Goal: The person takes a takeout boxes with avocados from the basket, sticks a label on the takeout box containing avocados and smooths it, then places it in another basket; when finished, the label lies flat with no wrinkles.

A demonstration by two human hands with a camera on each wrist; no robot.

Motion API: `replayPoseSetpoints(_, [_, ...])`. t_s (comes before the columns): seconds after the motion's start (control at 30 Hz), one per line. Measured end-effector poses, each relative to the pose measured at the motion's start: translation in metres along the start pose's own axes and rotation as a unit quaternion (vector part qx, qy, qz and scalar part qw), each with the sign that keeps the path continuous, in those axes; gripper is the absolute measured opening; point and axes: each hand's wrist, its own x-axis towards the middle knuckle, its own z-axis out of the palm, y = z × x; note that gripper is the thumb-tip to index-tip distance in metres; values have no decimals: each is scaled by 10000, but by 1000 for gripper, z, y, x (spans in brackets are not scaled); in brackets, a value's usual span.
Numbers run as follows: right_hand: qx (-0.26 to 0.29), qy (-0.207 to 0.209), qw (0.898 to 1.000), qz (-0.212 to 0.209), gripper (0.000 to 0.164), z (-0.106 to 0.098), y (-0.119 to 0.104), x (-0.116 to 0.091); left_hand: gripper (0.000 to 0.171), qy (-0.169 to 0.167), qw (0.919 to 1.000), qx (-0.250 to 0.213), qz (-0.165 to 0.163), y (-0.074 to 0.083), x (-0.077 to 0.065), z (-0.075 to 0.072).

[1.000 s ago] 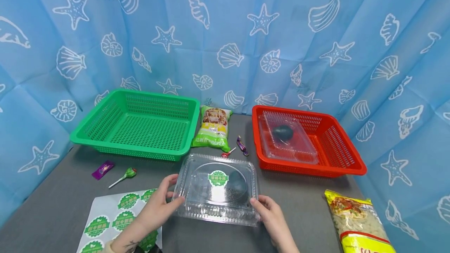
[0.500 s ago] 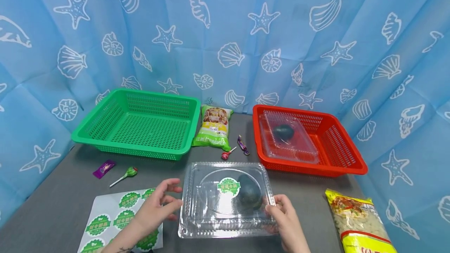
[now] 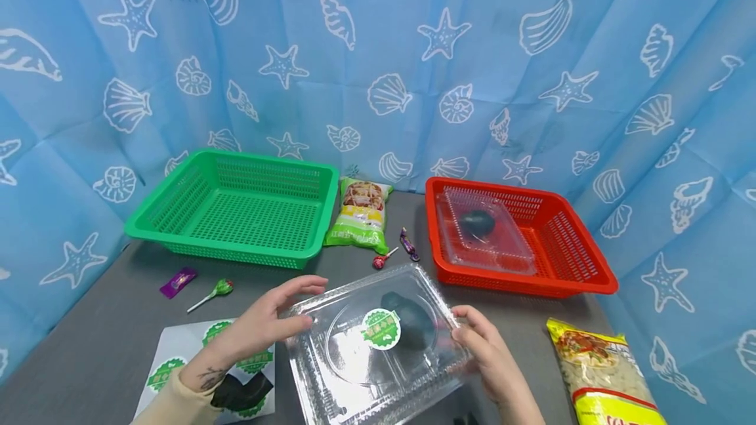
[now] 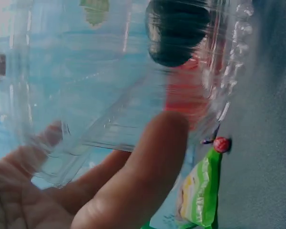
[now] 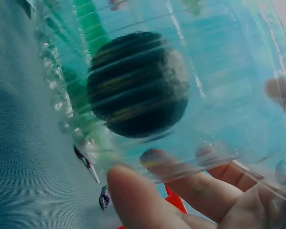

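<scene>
Between both hands, a clear plastic clamshell container (image 3: 354,372) is tilted and turned above the table. A round green-and-white sticker (image 3: 382,329) is on its lid. Inside lies a dark, roundish object (image 5: 138,86) of unclear kind. My left hand (image 3: 268,320) holds the far left corner, thumb on the lid side; in the left wrist view the container's edge sits between the thumb (image 4: 143,167) and the fingers. On the right side, my right hand (image 3: 493,359) grips the edge, thumb above and fingers partly hidden beneath.
A green basket (image 3: 230,251) stands back left. The red basket (image 3: 520,287), back right, holds another clear container (image 3: 502,241) with a dark object. Around lie a sticker sheet (image 3: 177,343), a green snack bag (image 3: 360,215), lollipops (image 3: 221,287), wrapped candies (image 3: 179,282) and a yellow bag (image 3: 602,372).
The container has come nearer and turned counterclockwise, its right side rising. The left hand was briefly apart from the container, then took its corner again. The right hand kept its grip.
</scene>
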Motion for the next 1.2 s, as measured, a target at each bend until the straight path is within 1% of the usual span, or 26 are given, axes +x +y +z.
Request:
replayPoseSetpoints(0.03, [12,-41,10000,-39,18,0,-1,1,49,-95,9999,-41,-4,0,0,0])
replayPoseSetpoints(0.1, [0,-84,9999,-55,19,0,-2,3,49,-252,9993,-228,-122,0,0,1])
replayPoseSetpoints(0.17, [-56,-57,10000,-25,22,1,-3,5,50,-309,9989,-289,-220,0,-1,2])
replayPoseSetpoints(0.2, [-106,-20,9999,-1,24,2,-3,5,50,-315,9988,-264,-249,0,-1,3])
replayPoseSetpoints(0.27, [-231,40,9997,49,29,4,-5,8,50,-265,9993,-64,-243,1,-3,4])
replayPoseSetpoints(0.33, [-279,106,9995,38,31,6,-5,9,53,-177,9994,149,-245,2,-5,5])
replayPoseSetpoints(0.4, [-307,185,9994,-19,32,6,-6,11,56,-59,9995,160,-270,3,-7,6])
replayPoseSetpoints(0.53, [-207,392,9988,-184,35,5,-4,16,51,251,9996,101,-102,5,-12,7])
replayPoseSetpoints(0.6, [-130,661,9976,-144,36,2,-3,21,52,424,9991,16,-52,6,-16,7])
replayPoseSetpoints(0.63, [-89,892,9959,-126,37,1,-2,24,52,522,9986,25,-53,6,-17,7])
replayPoseSetpoints(0.67, [-44,1215,9924,-203,38,-7,14,36,54,606,9981,32,-63,7,-19,7])
replayPoseSetpoints(0.7, [44,1583,9870,-282,43,-15,30,47,56,672,9977,-14,-92,8,-20,6])
replayPoseSetpoints(0.73, [231,1965,9794,-404,48,-23,46,60,57,705,9974,-148,-84,10,-22,5])
replayPoseSetpoints(0.77, [461,2342,9696,-540,56,-30,61,72,58,767,9967,-247,-75,12,-23,4])
replayPoseSetpoints(0.83, [930,3052,9433,-917,69,-45,92,96,60,861,9957,-331,68,17,-26,1])
replayPoseSetpoints(0.87, [1191,3326,9290,-1104,74,-52,107,108,60,893,9951,-404,135,19,-27,0])
replayPoseSetpoints(0.93, [1736,3732,9018,-1316,81,-53,106,116,61,963,9934,-558,287,23,-30,-3])
replayPoseSetpoints(1.0, [2012,4074,8786,-1468,84,-53,106,122,61,1085,9917,-589,353,26,-32,-7])
replayPoseSetpoints(1.1, [2154,4439,8551,-1592,91,-52,106,130,60,1286,9888,-690,317,30,-34,-13])
replayPoseSetpoints(1.13, [2176,4506,8502,-1639,92,-51,106,132,60,1368,9877,-684,312,31,-34,-15])
replayPoseSetpoints(1.2, [2204,4550,8445,-1769,94,-50,106,135,59,1563,9854,-623,266,32,-34,-19])
